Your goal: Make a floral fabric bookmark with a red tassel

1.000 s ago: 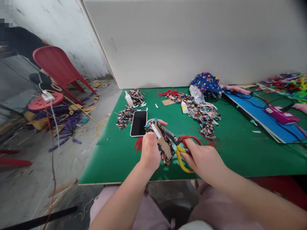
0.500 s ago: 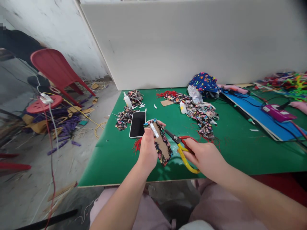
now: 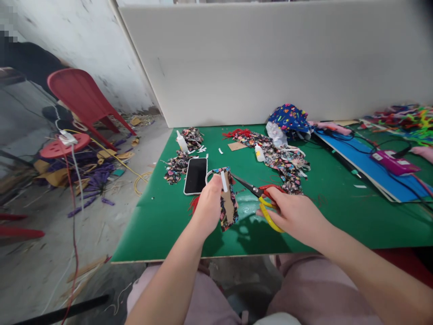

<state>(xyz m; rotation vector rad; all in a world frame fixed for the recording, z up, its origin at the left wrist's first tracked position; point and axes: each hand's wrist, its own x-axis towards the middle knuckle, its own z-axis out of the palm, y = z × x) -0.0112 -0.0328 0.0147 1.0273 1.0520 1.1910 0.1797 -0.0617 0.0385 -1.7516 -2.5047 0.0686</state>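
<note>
My left hand (image 3: 209,201) pinches a cardboard piece edged with dark floral fabric (image 3: 230,205) above the green table. A white strip (image 3: 224,181) lies on its upper part, beside my thumb, and a pale loop shows behind the hand. In my right hand (image 3: 287,210) are scissors (image 3: 259,192) with one red and one yellow handle. Their dark blades point up and left, with the tips close to the top right of the cardboard piece. Behind my left hand lies a phone (image 3: 196,176), and red threads (image 3: 193,204) stick out beside the wrist.
Floral fabric scraps (image 3: 286,164) and two white glue bottles (image 3: 259,152) lie farther back on the green table (image 3: 152,234). On the right are a blue folder (image 3: 365,167) and a purple device (image 3: 394,162) with cables. A white panel (image 3: 270,63) borders the back; a red chair (image 3: 76,95) stands left.
The scissors have moved slightly right, away from the cardboard piece, with my right hand. My left hand has turned the piece more upright, its white strip now nearly vertical.
</note>
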